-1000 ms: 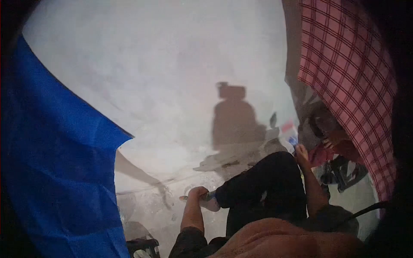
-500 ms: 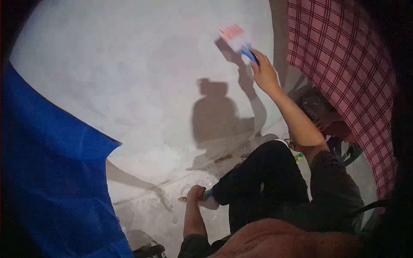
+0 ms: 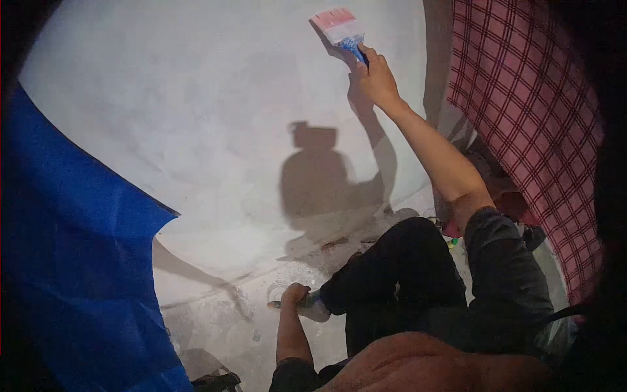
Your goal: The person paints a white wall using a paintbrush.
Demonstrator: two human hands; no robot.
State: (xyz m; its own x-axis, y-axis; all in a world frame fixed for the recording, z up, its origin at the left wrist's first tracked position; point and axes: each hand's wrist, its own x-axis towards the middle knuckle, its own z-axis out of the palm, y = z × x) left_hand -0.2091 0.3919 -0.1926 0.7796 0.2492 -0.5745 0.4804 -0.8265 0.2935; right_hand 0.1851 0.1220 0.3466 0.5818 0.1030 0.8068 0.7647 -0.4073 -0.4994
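High against the white wall (image 3: 215, 130), my right hand (image 3: 377, 78) is closed around the blue handle of a wide paintbrush (image 3: 343, 29). Pinkish bristles point up and to the left, with a pale band below them and white smears on the handle. The brush overlaps the wall in this view, its shadow close beside it. Low down, my left hand (image 3: 297, 294) is closed beside my foot (image 3: 317, 311). A slim tip with some orange on it pokes out on its left side; I cannot tell what this hand grips.
Blue sheeting (image 3: 85, 248) hangs along the left side. On the right hangs a pink checked cloth (image 3: 529, 130), with dark clutter behind my right arm. The pale floor (image 3: 222, 333) is smudged, and a black object (image 3: 219, 381) lies at the bottom edge.
My right hand has moved up and to the left with the paintbrush, which now shows sharply instead of blurred. My left hand stays low by my foot.
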